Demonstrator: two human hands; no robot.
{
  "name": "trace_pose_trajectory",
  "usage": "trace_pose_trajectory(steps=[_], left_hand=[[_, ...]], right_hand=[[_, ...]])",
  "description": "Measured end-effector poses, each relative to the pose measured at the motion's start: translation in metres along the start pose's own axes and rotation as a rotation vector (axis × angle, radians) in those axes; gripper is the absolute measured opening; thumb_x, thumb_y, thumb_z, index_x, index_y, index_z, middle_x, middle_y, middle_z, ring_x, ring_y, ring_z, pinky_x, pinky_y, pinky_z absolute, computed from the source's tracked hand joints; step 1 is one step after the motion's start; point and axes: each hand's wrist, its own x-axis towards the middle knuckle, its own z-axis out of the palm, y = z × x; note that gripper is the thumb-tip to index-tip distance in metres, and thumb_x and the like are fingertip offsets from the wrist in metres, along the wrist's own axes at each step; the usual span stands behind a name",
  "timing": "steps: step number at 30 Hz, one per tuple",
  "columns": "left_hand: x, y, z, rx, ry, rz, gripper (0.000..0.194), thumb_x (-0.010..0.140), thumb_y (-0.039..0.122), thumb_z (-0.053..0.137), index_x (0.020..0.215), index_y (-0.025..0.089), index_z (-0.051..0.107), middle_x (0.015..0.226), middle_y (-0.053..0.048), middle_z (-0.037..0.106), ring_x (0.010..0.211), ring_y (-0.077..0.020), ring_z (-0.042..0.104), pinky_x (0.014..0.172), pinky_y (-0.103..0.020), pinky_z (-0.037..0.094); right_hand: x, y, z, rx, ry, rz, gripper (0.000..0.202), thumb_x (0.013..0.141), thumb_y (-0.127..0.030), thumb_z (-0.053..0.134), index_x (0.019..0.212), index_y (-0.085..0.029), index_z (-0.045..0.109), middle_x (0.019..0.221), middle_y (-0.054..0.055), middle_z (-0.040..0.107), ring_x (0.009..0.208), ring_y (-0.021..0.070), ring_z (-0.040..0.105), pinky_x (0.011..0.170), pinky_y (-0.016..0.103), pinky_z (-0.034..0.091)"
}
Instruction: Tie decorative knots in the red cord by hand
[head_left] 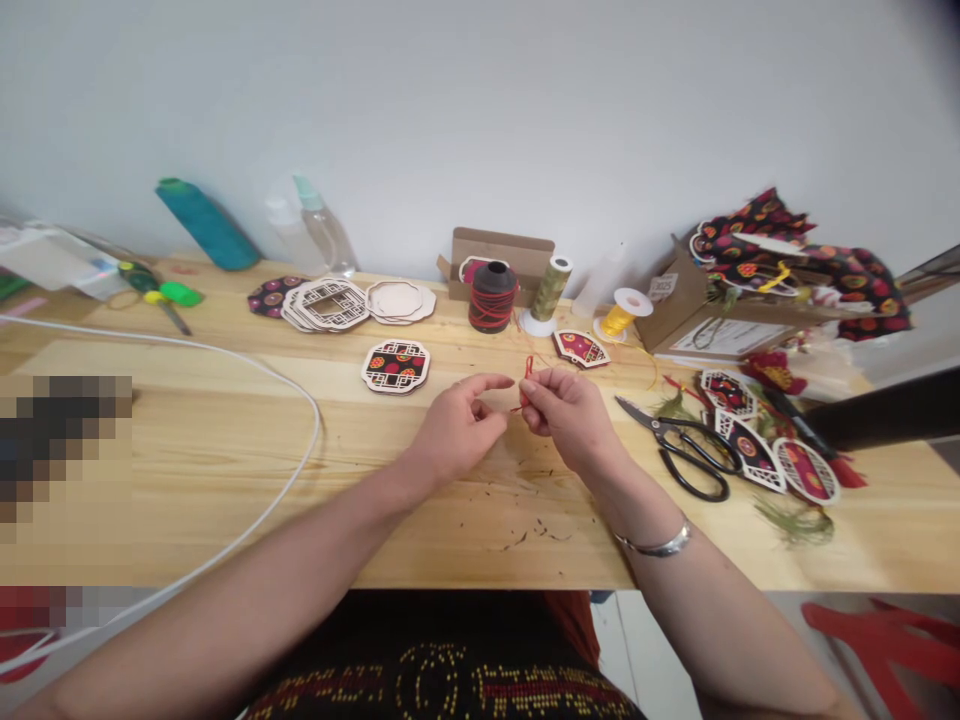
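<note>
Above the middle of the wooden table, my right hand (559, 415) pinches a thin red cord (529, 366), whose small loop sticks up above the fingertips. My left hand (469, 425) is just left of it, thumb and index finger apart, near the cord's lower end; whether it touches the cord is too small to tell. Behind the hands stands a dark spool wound with red cord (492, 297). A patterned eight-lobed piece (396, 367) lies beyond my left hand, and a fan-shaped piece (580, 348) beyond my right hand.
Black-handled scissors (686, 450) lie right of my right hand, beside finished ornaments (750, 450). A cardboard box (697, 310) with patterned cloth stands behind them. White frames (326, 305), a yellow thread spool (624, 312) and bottles (326, 230) line the back. A white cable (311, 400) curves at left.
</note>
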Motion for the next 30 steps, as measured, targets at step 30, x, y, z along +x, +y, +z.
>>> trace_pose_trajectory(steps=[30], left_hand=[[0.001, 0.002, 0.002, -0.408, -0.132, -0.096, 0.048, 0.068, 0.019, 0.067, 0.115, 0.012, 0.058, 0.095, -0.010, 0.068, 0.049, -0.0054, 0.051, 0.040, -0.020, 0.032]], right_hand=[[0.000, 0.012, -0.001, -0.367, 0.035, -0.248, 0.013, 0.079, -0.028, 0.056, 0.069, -0.020, 0.055, 0.047, -0.005, 0.051, 0.043, 0.0099, 0.046, 0.046, 0.022, 0.037]])
